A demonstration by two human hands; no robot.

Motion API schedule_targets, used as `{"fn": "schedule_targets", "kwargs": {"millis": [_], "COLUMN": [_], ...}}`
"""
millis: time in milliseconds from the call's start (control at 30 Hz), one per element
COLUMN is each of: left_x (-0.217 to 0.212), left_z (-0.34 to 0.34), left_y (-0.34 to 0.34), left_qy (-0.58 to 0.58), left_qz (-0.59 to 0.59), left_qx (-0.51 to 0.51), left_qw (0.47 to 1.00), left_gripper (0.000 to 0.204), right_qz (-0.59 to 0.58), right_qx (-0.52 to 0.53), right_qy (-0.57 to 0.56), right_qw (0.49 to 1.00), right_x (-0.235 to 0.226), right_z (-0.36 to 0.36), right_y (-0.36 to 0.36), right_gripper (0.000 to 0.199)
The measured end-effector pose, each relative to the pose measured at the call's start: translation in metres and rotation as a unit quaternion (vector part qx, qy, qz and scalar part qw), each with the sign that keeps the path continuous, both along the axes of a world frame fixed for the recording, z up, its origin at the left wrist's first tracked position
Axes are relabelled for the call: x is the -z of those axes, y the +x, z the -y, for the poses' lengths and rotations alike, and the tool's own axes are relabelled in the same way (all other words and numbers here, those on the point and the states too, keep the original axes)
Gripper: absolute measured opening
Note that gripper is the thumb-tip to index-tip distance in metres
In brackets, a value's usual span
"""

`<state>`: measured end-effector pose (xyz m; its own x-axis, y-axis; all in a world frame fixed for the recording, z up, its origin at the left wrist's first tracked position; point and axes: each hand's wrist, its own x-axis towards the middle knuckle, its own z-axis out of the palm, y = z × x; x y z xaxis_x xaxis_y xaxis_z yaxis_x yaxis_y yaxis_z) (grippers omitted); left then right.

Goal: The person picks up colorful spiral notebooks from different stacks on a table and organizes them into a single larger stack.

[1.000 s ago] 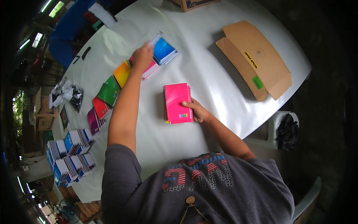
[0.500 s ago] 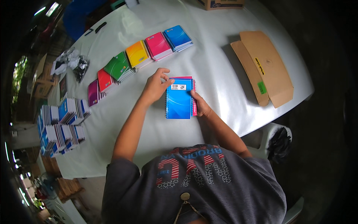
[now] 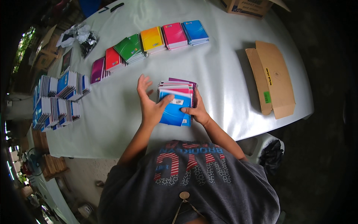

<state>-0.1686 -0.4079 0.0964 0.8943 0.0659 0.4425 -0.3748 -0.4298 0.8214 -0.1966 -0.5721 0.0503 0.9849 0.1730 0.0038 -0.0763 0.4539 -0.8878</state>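
Note:
A stack of small spiral notebooks [image 3: 172, 112] is held over the near middle of the table, tilted so its page edges face away from me. A blue cover with a white label is on top; pink and purple covers show behind. My right hand [image 3: 199, 108] grips the stack's right side, thumb on the blue cover. At the left side my left hand [image 3: 151, 108] has its fingers spread in the air, its thumb touching the top cover. Beyond lies a curved row of notebook piles: purple [image 3: 98, 70], red [image 3: 113, 58], green [image 3: 128, 48], yellow [image 3: 151, 39], pink [image 3: 174, 34], blue [image 3: 195, 30].
Several piles of blue notebooks [image 3: 56, 99] stand at the table's left edge, near clear plastic wrapping [image 3: 87, 39]. A flattened cardboard box [image 3: 278, 80] lies at right; another carton [image 3: 248, 7] sits at the far edge. A chair with a black bag [image 3: 272, 153] stands at lower right.
The stack has tilted and fanned, showing more page edges and a purple cover. My left fingers have spread away from its far edge. The view has shifted, so the table's things appear moved.

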Motion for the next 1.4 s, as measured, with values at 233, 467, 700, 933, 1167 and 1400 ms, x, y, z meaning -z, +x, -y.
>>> {"fn": "schedule_targets", "kwargs": {"millis": [233,467,700,933,1167,1400], "left_x": [0.051,0.082,0.112,0.090,0.071,0.049], "left_z": [-0.021,-0.012,-0.020,-0.032,-0.034,-0.035], "left_y": [-0.045,-0.054,-0.050,-0.029,-0.067,-0.068], "left_qy": [-0.253,-0.269,-0.120,0.096,-0.350,-0.455], "left_qz": [-0.230,-0.176,-0.146,-0.126,-0.271,-0.243], "left_qx": [0.288,0.284,0.282,0.299,0.228,0.143], "left_qw": [0.894,0.903,0.941,0.941,0.867,0.844], "left_gripper": [0.083,0.077,0.072,0.059,0.072,0.056], "right_qz": [0.175,0.144,0.190,0.091,-0.059,-0.095], "right_qx": [-0.024,0.016,0.064,-0.069,0.018,0.026], "right_qy": [-0.179,-0.138,-0.249,-0.323,-0.076,-0.081], "right_qw": [0.968,0.980,0.948,0.940,0.995,0.992], "right_x": [0.014,0.044,0.061,0.054,0.000,-0.016], "right_z": [0.006,-0.003,-0.001,0.020,-0.025,-0.067], "right_y": [-0.011,-0.021,-0.019,-0.013,-0.010,0.002], "right_gripper": [0.097,0.105,0.094,0.077,0.055,0.060]}}
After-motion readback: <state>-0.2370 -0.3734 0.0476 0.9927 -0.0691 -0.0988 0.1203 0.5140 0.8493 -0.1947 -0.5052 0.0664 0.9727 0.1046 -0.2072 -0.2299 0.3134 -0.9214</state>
